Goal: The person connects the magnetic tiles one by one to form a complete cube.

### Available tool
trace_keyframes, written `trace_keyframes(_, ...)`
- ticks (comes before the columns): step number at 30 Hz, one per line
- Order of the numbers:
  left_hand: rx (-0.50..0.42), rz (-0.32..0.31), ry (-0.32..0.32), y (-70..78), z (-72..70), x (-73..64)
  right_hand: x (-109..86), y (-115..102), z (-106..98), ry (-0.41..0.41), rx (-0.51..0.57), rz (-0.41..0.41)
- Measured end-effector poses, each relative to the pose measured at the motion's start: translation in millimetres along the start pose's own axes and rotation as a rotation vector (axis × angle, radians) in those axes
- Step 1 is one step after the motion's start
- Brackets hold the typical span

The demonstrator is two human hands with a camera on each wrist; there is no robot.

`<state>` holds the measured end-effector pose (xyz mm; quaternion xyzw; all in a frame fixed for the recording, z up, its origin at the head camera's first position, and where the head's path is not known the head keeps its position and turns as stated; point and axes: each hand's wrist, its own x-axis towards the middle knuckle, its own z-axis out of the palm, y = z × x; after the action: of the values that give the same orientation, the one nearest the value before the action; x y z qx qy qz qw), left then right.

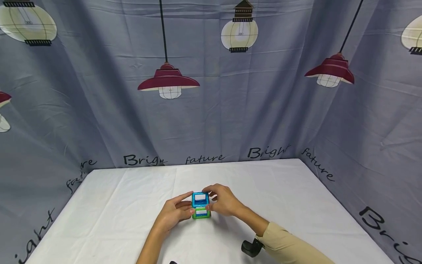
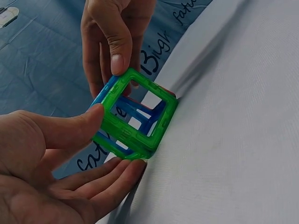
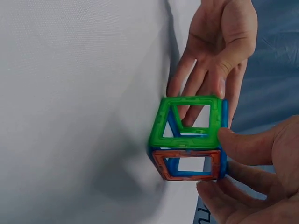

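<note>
A small cube of magnetic tiles (image 1: 201, 216) stands on the white table, held between both hands. Green square frames (image 2: 122, 132) make up its near face, blue ones its top, and an orange frame (image 3: 187, 153) its right side. My left hand (image 1: 172, 214) grips the left side, thumb at the green frame's edge and fingers spread along that side. From the right, my right hand (image 1: 225, 200) pinches the cube, its thumb at the upper front edge and its index finger over the far top edge. The frames have open middles that show through to the other sides.
A white cloth covers the table (image 1: 263, 183). Grey-blue curtains (image 1: 211, 121) printed with lamps and lettering stand behind it and along both sides. A black device (image 1: 252, 248) sits by the right sleeve cuff (image 1: 273, 234).
</note>
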<state>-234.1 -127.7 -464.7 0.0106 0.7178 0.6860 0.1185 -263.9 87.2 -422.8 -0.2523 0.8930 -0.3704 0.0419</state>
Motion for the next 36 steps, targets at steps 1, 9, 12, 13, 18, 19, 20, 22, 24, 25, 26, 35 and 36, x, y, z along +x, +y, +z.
trace_keyframes(1,-0.007,0.000,-0.003,-0.3,0.8,-0.4,-1.5,1,0,0.004,0.006,0.015)
trace_keyframes(9,-0.012,0.014,0.003,3.6,4.2,-0.9,-8.0,6,4,-0.003,0.054,0.148)
trace_keyframes(12,-0.009,0.015,0.001,4.2,6.6,2.3,-7.7,8,2,-0.016,0.074,0.181)
trace_keyframes(13,-0.007,0.013,0.001,4.3,7.5,3.8,-7.2,9,1,-0.016,0.074,0.183)
trace_keyframes(18,0.020,0.006,0.017,5.2,11.0,12.3,-3.3,13,-2,-0.007,0.064,0.201)
trace_keyframes(19,0.027,0.005,0.021,5.9,11.5,14.2,-2.4,14,-3,-0.001,0.061,0.205)
trace_keyframes(20,0.035,0.006,0.024,6.7,12.0,16.0,-1.4,15,-3,0.003,0.063,0.215)
trace_keyframes(22,0.043,0.004,0.025,8.2,12.4,19.6,0.5,16,-3,0.007,0.064,0.235)
trace_keyframes(24,0.048,-0.004,0.027,9.9,13.3,22.4,2.9,18,-3,0.011,0.069,0.254)
trace_keyframes(25,0.051,-0.009,0.030,10.7,13.5,23.8,4.1,18,-3,0.013,0.073,0.264)
trace_keyframes(26,0.055,-0.011,0.033,11.3,13.6,25.3,5.5,18,-4,0.015,0.077,0.272)
trace_keyframes(35,0.139,-0.006,0.043,15.8,14.7,33.1,11.9,21,-4,0.036,0.077,0.288)
trace_keyframes(36,0.164,-0.006,0.043,16.5,14.6,32.8,11.9,21,-4,0.035,0.073,0.291)
